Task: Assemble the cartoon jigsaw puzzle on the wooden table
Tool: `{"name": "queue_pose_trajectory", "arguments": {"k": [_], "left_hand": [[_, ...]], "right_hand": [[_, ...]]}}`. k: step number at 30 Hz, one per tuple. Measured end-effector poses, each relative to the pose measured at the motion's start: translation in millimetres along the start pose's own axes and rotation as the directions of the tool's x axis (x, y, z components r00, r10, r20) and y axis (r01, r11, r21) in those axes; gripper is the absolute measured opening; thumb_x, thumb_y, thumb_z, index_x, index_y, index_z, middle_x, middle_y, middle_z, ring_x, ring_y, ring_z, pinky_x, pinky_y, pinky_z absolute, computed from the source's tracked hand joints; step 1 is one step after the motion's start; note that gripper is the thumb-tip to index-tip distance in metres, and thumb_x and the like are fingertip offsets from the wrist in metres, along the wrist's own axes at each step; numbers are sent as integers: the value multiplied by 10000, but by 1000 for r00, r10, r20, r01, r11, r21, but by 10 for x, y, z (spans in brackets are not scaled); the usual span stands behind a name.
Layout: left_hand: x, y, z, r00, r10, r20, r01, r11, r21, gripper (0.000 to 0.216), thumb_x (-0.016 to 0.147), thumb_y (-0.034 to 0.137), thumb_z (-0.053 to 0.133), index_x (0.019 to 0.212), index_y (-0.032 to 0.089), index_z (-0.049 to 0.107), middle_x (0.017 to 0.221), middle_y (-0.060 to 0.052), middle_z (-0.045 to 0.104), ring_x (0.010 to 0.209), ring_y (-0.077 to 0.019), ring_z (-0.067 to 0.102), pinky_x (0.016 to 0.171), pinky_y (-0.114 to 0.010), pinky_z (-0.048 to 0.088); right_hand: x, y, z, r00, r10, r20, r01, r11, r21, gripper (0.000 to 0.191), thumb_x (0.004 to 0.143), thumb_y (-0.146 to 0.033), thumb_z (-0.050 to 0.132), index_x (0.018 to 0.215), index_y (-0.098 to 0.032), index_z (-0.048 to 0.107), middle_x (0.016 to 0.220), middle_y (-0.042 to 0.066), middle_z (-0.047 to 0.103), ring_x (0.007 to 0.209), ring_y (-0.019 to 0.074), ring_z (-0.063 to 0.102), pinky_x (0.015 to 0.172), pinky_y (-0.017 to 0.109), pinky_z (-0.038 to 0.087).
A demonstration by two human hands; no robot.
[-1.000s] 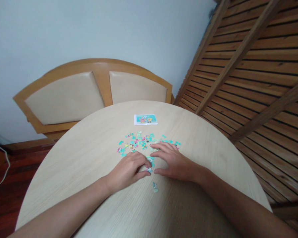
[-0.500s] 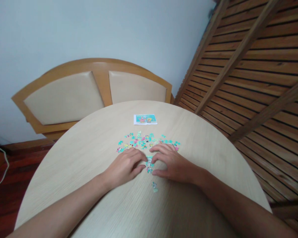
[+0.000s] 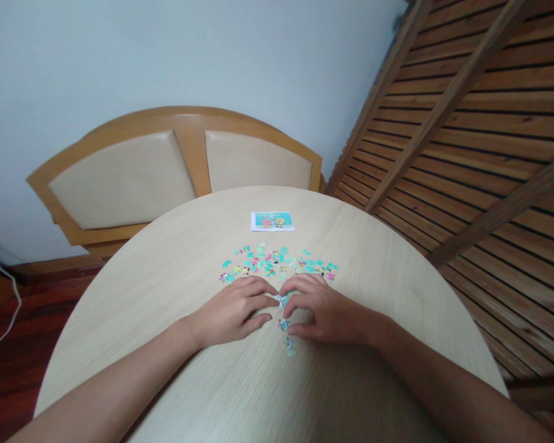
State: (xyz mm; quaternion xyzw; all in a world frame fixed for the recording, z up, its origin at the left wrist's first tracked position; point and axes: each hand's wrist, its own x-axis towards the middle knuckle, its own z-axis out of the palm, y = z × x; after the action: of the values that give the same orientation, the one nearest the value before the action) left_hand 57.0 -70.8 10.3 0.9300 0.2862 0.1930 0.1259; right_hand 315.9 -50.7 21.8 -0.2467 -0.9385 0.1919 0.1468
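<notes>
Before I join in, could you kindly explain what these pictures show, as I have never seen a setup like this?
Of course. There is no machine here: a person works with two bare hands, and every picture comes from one camera worn on the head, looking forward and down. On the round table lie many loose puzzle pieces, mostly teal, with some pink and yellow. Beyond them lies a picture card. The left hand and right hand curl around a few pieces between their fingertips; whether either grips one is too small to tell. Nearer the wearer, another small piece lies on the table.
</notes>
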Motion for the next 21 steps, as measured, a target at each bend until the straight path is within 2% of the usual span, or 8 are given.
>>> {"name": "queue_pose_trajectory", "arguments": {"k": [5, 8, 10, 13, 16, 21], "left_hand": [[6, 56, -40, 999, 52, -15, -52, 999, -11, 164, 1004, 319, 570, 1081, 208, 664, 1081, -76, 678, 1081, -233, 612, 987, -407, 473], [18, 175, -47, 985, 169, 19, -169, 985, 19, 179, 1011, 347, 565, 1055, 201, 658, 1025, -74, 696, 1009, -229, 633, 912, -386, 495], [29, 279, -22, 958, 275, 77, -279, 958, 60, 203, 1023, 353, 534, 1083, 211, 666, 973, -70, 704, 946, -233, 641, 844, -387, 506], [41, 397, 44, 930, 350, 114, -360, 929, 85, 215, 992, 359, 554, 1099, 221, 680, 883, -58, 682, 837, -234, 638, 765, -395, 517], [39, 421, 76, 925, 362, 116, -371, 926, 68, 215, 953, 347, 582, 1080, 209, 688, 903, -67, 681, 850, -243, 647, 772, -404, 522], [32, 370, 14, 935, 333, 123, -340, 939, 44, 240, 962, 324, 528, 1074, 180, 684, 943, -98, 698, 892, -262, 650, 792, -421, 515]], "right_hand": [[-6, -31, 1, 1000, 1, -1, -1, 1000, -2, 212, 827, -302, 762, 1033, -258, 739, 1249, 80, 638, 1213, 274, 550, 1061, 476, 364], [0, -21, 31, 1000, -12, -15, 12, 1000, -3, 191, 835, -293, 758, 1024, -261, 747, 1256, 79, 633, 1217, 273, 547, 1055, 479, 366], [3, -15, 40, 1000, -8, -14, 8, 1000, 0, 167, 842, -300, 760, 1004, -261, 752, 1260, 79, 633, 1223, 275, 544, 1056, 484, 369], [2, -19, 35, 1000, 22, -10, -22, 1000, 13, 147, 847, -292, 758, 990, -259, 751, 1269, 80, 635, 1239, 279, 536, 1070, 493, 369], [-3, -33, 26, 999, 40, -15, -40, 998, 39, 162, 832, -257, 763, 991, -243, 734, 1280, 85, 631, 1258, 278, 529, 1102, 499, 352], [-10, -46, 11, 998, 62, -6, -61, 996, 69, 164, 812, -234, 767, 966, -233, 710, 1305, 84, 621, 1285, 278, 511, 1115, 500, 347]]}}
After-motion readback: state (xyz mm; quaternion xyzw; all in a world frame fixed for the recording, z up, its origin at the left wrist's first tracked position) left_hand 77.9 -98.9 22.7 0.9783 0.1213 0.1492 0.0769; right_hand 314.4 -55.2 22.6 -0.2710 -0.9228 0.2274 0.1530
